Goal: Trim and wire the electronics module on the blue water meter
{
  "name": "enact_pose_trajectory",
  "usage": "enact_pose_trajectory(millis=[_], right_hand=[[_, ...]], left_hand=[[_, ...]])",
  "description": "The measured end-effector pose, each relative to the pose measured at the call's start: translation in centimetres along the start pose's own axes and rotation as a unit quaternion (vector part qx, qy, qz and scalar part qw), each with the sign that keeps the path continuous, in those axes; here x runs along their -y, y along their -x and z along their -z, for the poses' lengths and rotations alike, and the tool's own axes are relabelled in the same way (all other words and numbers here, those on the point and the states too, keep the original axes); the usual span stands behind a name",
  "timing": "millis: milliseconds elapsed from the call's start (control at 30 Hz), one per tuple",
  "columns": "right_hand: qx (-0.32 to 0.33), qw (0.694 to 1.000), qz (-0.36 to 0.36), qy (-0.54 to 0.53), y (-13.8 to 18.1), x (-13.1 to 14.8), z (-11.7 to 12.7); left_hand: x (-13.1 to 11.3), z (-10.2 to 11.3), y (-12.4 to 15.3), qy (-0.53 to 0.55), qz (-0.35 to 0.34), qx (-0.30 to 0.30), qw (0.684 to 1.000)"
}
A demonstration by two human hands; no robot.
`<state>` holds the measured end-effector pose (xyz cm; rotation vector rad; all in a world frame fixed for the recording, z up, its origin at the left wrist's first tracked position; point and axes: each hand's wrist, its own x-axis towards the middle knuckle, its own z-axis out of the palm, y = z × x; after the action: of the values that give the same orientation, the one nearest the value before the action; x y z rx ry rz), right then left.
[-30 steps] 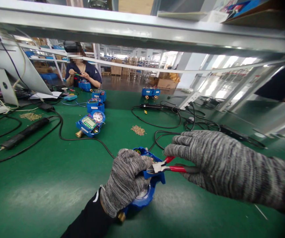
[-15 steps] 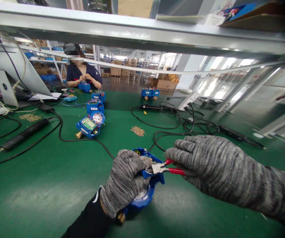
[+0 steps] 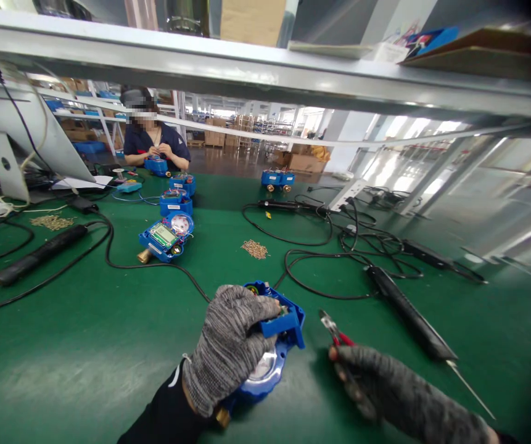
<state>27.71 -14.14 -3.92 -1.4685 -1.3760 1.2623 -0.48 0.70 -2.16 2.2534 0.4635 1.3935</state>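
Note:
My left hand, in a grey knit glove, grips a blue water meter lying on the green table mat; a brass fitting shows under my wrist. My right hand, also gloved, holds red-handled cutting pliers low over the mat, to the right of the meter and apart from it. The pliers' jaws point up and away from the meter.
An electric screwdriver with its cable lies right of my hand. Several more blue meters line the mat toward a seated person. Screw piles, black cables, another screwdriver and a monitor at left.
My right hand has pulled the pliers away from the meter, down and to the right, near the mat. My left hand keeps its grip on the meter.

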Motion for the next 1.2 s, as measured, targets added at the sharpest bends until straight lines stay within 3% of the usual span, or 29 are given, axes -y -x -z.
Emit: enact_pose_trajectory(millis=[100, 167, 300, 400, 500, 733, 800, 867, 933, 967, 1033, 1100, 1200], right_hand=[[0.035, 0.999, 0.033, 0.004, 0.5, 0.9, 0.1], [-0.028, 0.991, 0.057, 0.116, 0.4, 2.8, 0.5], [-0.196, 0.926, 0.112, 0.303, -0.3, 3.8, 1.3], [-0.222, 0.903, 0.121, 0.347, -0.4, 1.9, 1.1], [-0.26, 0.862, 0.184, 0.394, -0.3, 1.1, 0.5], [-0.262, 0.792, 0.305, 0.46, -0.4, 7.8, 0.2], [-0.291, 0.785, 0.295, 0.461, -0.4, 7.2, 1.0], [-0.32, 0.772, 0.263, 0.483, -0.3, 4.3, 2.3], [-0.267, 0.772, 0.158, 0.555, 0.0, 0.3, 3.8], [-0.197, 0.776, 0.091, 0.593, 0.3, -1.4, 4.6], [-0.161, 0.763, 0.008, 0.626, 0.8, -3.4, 5.7], [-0.17, 0.749, -0.014, 0.64, 1.2, -3.2, 6.2], [-0.238, 0.731, 0.042, 0.638, 1.1, 0.1, 6.1]], left_hand=[[0.0, 0.0, 0.1, 0.001, 0.001, 0.002, 1.0], [0.0, 0.0, 0.1, 0.002, 0.002, 0.003, 1.0], [0.0, 0.1, 0.1, -0.003, 0.01, 0.006, 1.0], [0.1, 0.0, 0.3, -0.006, 0.009, 0.01, 1.0], [0.2, -0.1, 0.5, -0.007, 0.009, 0.005, 1.0], [0.0, -0.2, 0.2, 0.002, 0.001, -0.013, 1.0], [-0.1, -0.1, 0.2, 0.004, 0.004, -0.012, 1.0], [-0.1, -0.2, 0.2, 0.004, 0.002, -0.007, 1.0], [0.1, -0.2, 0.3, 0.003, 0.002, -0.005, 1.0], [0.2, -0.2, 0.4, 0.002, 0.004, -0.006, 1.0], [0.3, -0.3, 0.4, -0.004, 0.006, -0.008, 1.0], [0.3, -0.2, 0.4, -0.009, 0.001, -0.003, 1.0], [0.1, -0.1, 0.2, -0.015, -0.011, 0.005, 1.0]])
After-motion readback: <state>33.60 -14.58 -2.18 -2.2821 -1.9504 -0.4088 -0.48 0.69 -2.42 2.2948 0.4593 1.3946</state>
